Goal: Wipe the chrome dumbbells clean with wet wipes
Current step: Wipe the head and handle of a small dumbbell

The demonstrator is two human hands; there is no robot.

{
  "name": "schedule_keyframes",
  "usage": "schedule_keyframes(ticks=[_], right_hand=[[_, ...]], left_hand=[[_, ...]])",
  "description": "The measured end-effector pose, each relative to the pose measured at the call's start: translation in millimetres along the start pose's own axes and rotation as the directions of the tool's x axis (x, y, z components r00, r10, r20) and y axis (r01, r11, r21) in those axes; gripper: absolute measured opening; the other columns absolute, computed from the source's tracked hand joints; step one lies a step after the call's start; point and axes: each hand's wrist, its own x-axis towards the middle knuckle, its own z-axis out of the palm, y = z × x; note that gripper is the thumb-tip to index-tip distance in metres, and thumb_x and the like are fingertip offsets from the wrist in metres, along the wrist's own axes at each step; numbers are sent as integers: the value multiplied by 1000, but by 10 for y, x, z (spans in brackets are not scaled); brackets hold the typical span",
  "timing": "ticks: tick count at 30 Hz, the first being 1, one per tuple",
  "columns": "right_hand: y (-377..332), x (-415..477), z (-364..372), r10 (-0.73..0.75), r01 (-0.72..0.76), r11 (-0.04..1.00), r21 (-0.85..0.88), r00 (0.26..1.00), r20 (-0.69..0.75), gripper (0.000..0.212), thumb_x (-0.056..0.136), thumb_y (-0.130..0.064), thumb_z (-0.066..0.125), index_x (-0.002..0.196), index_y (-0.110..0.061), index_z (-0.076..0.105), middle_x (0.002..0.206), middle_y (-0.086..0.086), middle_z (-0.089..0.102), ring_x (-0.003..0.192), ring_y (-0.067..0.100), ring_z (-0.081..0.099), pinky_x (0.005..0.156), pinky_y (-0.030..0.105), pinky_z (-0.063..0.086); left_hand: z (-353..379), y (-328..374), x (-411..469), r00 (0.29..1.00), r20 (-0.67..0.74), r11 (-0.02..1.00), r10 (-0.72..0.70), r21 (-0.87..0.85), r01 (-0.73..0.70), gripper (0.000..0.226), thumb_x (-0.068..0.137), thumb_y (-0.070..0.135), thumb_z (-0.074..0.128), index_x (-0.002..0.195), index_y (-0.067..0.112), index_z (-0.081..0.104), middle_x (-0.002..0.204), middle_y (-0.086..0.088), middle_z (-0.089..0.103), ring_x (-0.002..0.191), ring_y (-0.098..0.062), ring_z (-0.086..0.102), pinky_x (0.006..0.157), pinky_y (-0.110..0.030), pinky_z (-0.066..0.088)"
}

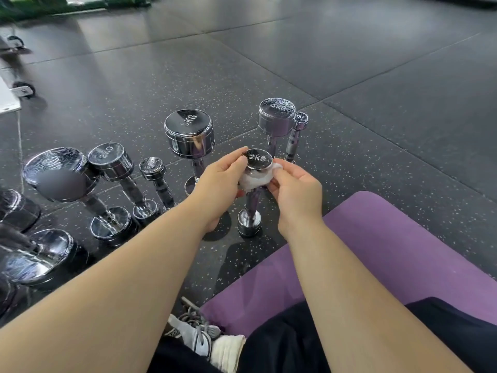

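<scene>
A chrome dumbbell marked 2KG (256, 159) stands upright on the dark floor just ahead of me. A white wet wipe (252, 181) is wrapped around the side of its upper head. My left hand (219, 181) grips that head from the left, with a fingertip on its top edge. My right hand (295, 188) pinches the wipe against the head from the right. Several more chrome dumbbells stand upright around it: a 5KG one (189, 133), a 4KG one (276, 114) with a thin small one (295, 135) beside it, and others on the left (113, 162).
A purple mat (390, 251) lies under me at the right. My shoe (193, 332) and white sock show at the bottom. Larger chrome dumbbells (35, 259) crowd the left edge. A wheeled white frame (18, 88) stands far left. Speckled rubber floor (349, 76) stretches beyond.
</scene>
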Motion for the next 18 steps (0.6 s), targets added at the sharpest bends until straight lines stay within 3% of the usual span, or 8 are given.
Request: schedule_keyframes(ticks=[2,5,8,10,12,15,18], right_hand=[[93,-111,72,-111,112,974,-196,994,17,28,92,-8,59,115,-17,71,111,-1,72,105,15,67,99,36,52],[148,-167,166,-119,126,971,-205,992,47,42,91,-4,53,129,-16,64,115,-4,69,108,11,65,102,33,49],[89,-78,191,63,-61,989,-134,998,7,47,81,-8,42,116,-16,71,95,4,75,89,23,71,93,44,55],[39,-86,149,129,-120,987,-109,988,83,46,78,3,35,102,-8,73,80,7,74,72,25,71,77,39,59],[-45,-125,114,166,-143,982,-122,963,212,52,77,19,30,94,-6,72,82,11,72,69,22,71,67,33,59],[-143,-58,16,231,-163,962,-220,916,329,51,66,22,42,89,-12,72,90,10,75,90,27,73,90,39,56],[-112,-52,-27,193,-104,933,-345,952,236,38,64,15,61,84,-14,74,89,5,76,102,29,69,100,44,50]], left_hand=[[-18,-5,24,1000,-24,1000,11,10,-11,29,102,34,44,124,39,63,105,9,74,89,-9,64,78,-26,46],[-23,-4,29,999,-44,1000,15,-25,-16,24,103,31,43,114,40,63,78,19,70,64,0,61,64,-18,45],[9,2,-14,1000,9,999,16,-29,-16,25,103,28,43,114,37,63,78,9,71,61,-6,59,57,-19,48],[30,-31,-16,999,39,999,27,-30,-26,27,101,28,43,114,36,65,92,-9,73,71,-12,61,70,-30,54],[25,-35,-8,1000,20,999,23,-42,-22,29,97,31,44,114,35,66,93,-7,73,77,-14,62,73,-32,51],[11,-2,-5,999,-1,994,-49,-98,48,26,101,27,47,121,28,64,102,-1,75,78,-13,68,61,-23,51],[6,41,-10,994,37,980,-99,-167,104,27,102,25,48,125,21,62,104,-5,74,79,-15,70,61,-25,55]])
